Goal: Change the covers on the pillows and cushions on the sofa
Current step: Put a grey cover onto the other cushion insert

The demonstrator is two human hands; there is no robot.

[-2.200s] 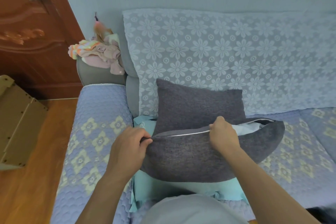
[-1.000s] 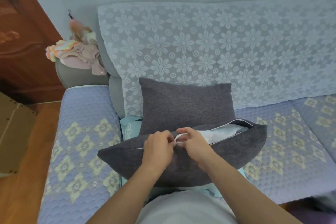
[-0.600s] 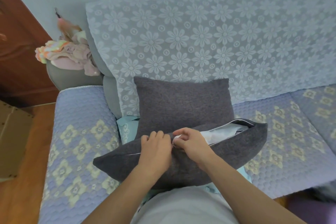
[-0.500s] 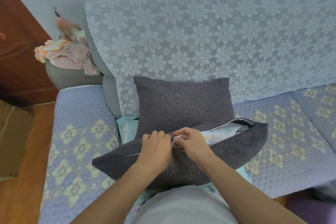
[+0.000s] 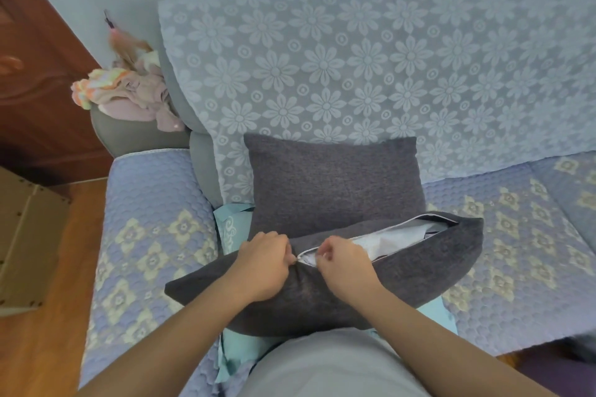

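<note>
Along the bottom edge of the frame, both forearms were cut off, and a pale grey garment hid the near edge of the dark grey cushion (image 5: 380, 287) and most of the turquoise covers (image 5: 435, 311) lying under it. The cushion lay across the sofa (image 5: 151, 235) seat at the frame's centre, its zipper seam facing up. Right of the hands the seam gaped, showing a pale inner lining (image 5: 396, 235); left of them it looked closed, though the left hand hid much of that stretch. The zipper pull was too small to make out. The left hand (image 5: 263, 263) rested knuckles-up on the cover, its fingers curled tight and pinching the seam at its closed end. The right hand (image 5: 343, 263), just beside it, had its fingers curled and pinching the near edge of the opening. Behind stood a second dark grey cushion (image 5: 335, 179), upright against the flower-patterned backrest, its lower edge hidden by the first. At upper left, a blurred heap of pink cloth (image 5: 129, 95) sat on the armrest.
</note>
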